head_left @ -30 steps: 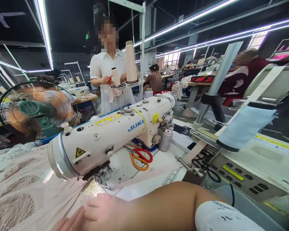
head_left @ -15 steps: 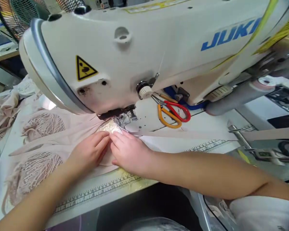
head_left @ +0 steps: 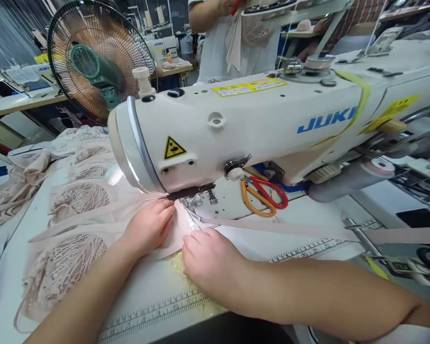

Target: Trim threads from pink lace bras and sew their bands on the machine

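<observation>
Pale pink fabric (head_left: 174, 231) lies under the needle area of a white JUKI sewing machine (head_left: 200, 143). My left hand (head_left: 148, 228) is on this fabric, left of the presser foot, its fingers bent together and gripping it; the thumb is mostly hidden. To the right, my right hand (head_left: 215, 260) has its fingers closed in a pinch at the fabric's edge, close to a narrow pink strip (head_left: 272, 228). That strip runs from the presser foot rightward to a metal guide (head_left: 360, 236). The fingertips' exact hold is partly hidden.
Scissors (head_left: 263, 197) with red and orange handles rest on the machine bed. Pink lace pieces (head_left: 80, 196) spread over the table at left. A printed ruler (head_left: 157, 308) lines the front edge. Behind are a fan (head_left: 93, 62) and a person in a white shirt (head_left: 215, 52).
My view has tilted up, showing the fan and a person behind the machine. My hands have drawn apart, the right one moving rightward and nearer me along the fabric edge.
</observation>
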The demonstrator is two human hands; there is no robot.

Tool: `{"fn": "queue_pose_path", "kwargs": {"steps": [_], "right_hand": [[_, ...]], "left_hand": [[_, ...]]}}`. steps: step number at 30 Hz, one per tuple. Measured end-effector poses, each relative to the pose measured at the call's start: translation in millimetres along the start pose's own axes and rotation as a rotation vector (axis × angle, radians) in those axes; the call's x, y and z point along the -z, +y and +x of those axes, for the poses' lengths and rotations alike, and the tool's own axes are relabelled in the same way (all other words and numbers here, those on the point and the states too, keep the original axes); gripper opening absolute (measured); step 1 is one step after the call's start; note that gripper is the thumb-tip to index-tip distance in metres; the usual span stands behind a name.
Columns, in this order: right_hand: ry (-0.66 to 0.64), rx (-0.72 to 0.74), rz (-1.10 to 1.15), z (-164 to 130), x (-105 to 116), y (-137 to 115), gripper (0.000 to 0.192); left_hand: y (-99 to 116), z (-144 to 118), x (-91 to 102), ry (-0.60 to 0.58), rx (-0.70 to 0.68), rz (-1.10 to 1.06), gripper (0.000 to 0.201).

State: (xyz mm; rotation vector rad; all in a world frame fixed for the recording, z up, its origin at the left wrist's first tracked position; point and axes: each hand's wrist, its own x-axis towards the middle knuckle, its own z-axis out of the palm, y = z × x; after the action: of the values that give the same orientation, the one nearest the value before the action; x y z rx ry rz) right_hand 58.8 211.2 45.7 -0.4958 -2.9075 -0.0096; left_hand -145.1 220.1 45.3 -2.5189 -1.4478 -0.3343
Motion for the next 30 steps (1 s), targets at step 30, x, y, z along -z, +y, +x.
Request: {"fn": "queue_pose_path", "kwargs": {"steps": [30], "right_hand": [[-0.135, -0.031, -0.051, 4, 11, 6, 0.017]], "left_hand": [[8, 3, 4.2, -0.094, 0.022, 0.028, 0.035]]}}
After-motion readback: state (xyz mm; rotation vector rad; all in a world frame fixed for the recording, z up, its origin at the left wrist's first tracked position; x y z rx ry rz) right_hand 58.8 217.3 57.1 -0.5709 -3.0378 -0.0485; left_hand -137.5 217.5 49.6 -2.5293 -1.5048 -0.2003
